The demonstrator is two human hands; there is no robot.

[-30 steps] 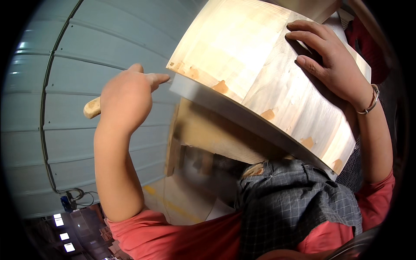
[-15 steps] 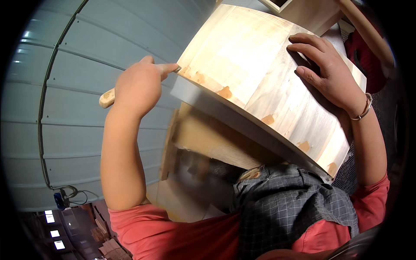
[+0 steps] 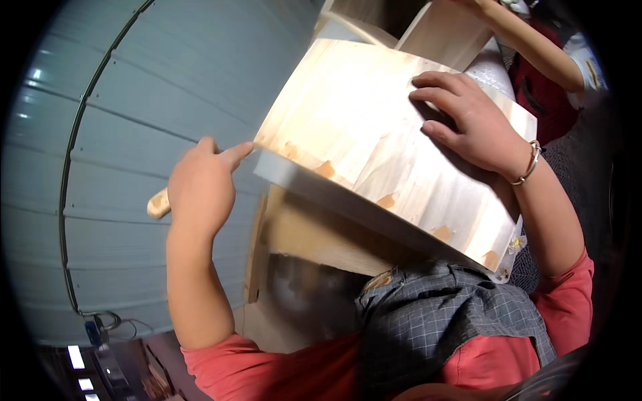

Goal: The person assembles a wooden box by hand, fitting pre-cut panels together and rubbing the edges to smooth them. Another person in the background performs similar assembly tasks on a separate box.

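Note:
A pale wooden box-like piece (image 3: pixel 334 100) lies tilted before me, its broad top panel made of joined boards. Along the panel's near edge runs a row of brown filler patches (image 3: pixel 386 200). My left hand (image 3: pixel 202 184) is closed round a wooden-handled tool (image 3: pixel 159 204); the handle's end sticks out behind the fist. Its index finger stretches to the panel's left corner, and the tool's working end is hidden there. My right hand (image 3: pixel 471 123), with a bracelet at the wrist, rests on the right part of the panel, fingers apart and holding nothing.
Close on the left stands a blue-grey ribbed metal wall (image 3: pixel 134 134) with a dark cable (image 3: pixel 67 180). Under the piece is a wooden support (image 3: pixel 314 230). Beyond it are more wooden boxes (image 3: pixel 441 33), and another person's arm (image 3: pixel 535 47) reaches in at the upper right.
The panel and both my hands sit lower and further left in view, as the view has shifted. My left hand remains at the corner. More of the other person's arm shows.

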